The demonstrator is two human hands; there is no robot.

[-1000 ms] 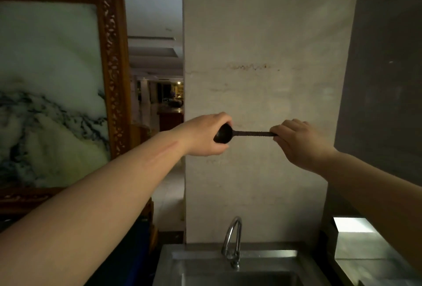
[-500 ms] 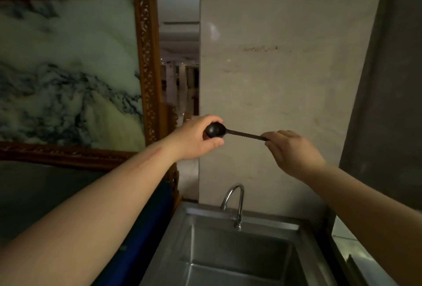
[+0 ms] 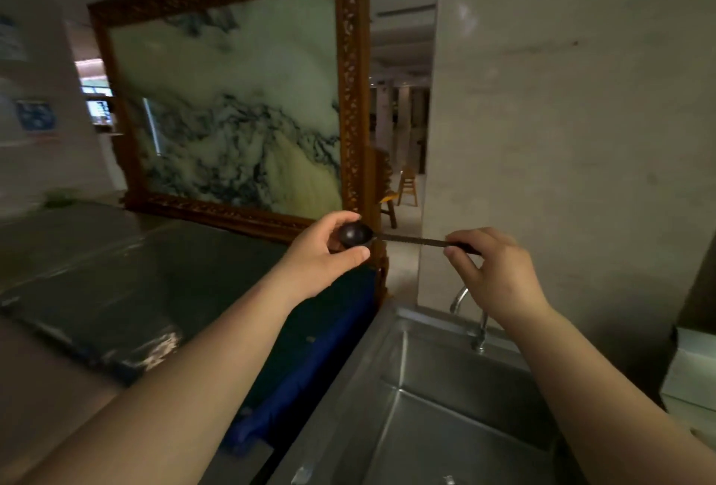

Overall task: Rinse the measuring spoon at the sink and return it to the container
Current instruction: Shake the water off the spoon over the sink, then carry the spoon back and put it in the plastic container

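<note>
Nearest, the steel sink (image 3: 445, 426) lies below both forearms, its basin dry-looking, the tap (image 3: 478, 323) at its back edge with no water visible. Above it the measuring spoon (image 3: 383, 237) is held level in the air: the left hand (image 3: 323, 252) cups the dark round bowl between thumb and fingers, while the right hand (image 3: 492, 271) pinches the far end of the thin handle. It looks light and stiff, probably slick once wet, so the ridged handle seems the surer place to hold it. To the left runs a dark bench (image 3: 128, 290); behind stand a carved framed stone panel (image 3: 240, 104), a pale wall (image 3: 561, 135), and a dim hall. No container shows.
</note>
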